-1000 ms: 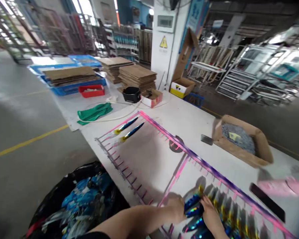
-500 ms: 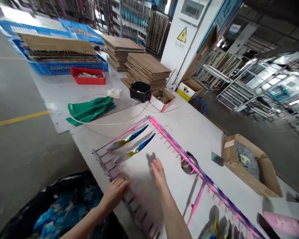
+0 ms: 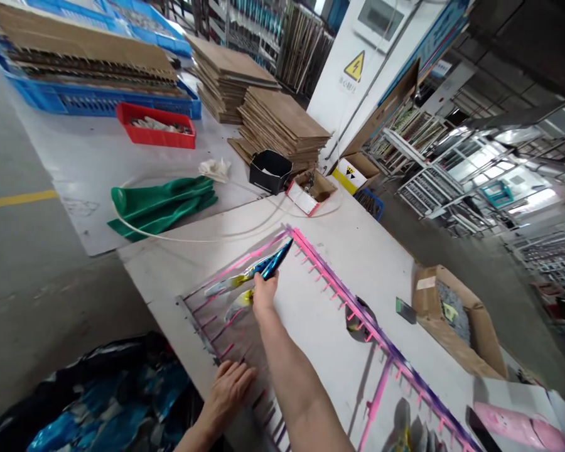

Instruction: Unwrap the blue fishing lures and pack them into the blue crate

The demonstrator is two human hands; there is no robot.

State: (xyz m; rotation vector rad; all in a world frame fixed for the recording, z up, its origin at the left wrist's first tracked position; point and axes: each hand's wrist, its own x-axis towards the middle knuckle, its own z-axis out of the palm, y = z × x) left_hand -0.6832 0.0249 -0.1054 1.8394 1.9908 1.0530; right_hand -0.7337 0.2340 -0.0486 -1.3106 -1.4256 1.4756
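Observation:
My right hand [image 3: 266,295] is closed around the nearer of two slender, glossy blue-and-yellow pieces [image 3: 240,305]; its pale tail end shows left of my fingers. Just beyond it lies a matching farther piece [image 3: 223,285], close to my fingertips. Both are over the left end of a pink-and-purple rack [image 3: 329,276] with rows of short pegs, which lies on the white table. My left hand [image 3: 233,386] is bent over the rack's grey near bar, its fingers together; their undersides are hidden. More shiny pieces [image 3: 405,439] are at the bottom edge, partly cut off.
Green gloves [image 3: 164,204] and a thin white hose lie at the back left. Behind are a red tray [image 3: 157,135], a black box [image 3: 269,172] and cardboard stacks [image 3: 282,129]. A carton [image 3: 471,314] stands on the right. A black bag [image 3: 117,376] sits below the table's left edge.
My right hand has moved forward and left and closed on the nearer blue-and-yellow piece. My left hand stays at the near bar, slightly lower in view. The camera has shifted.

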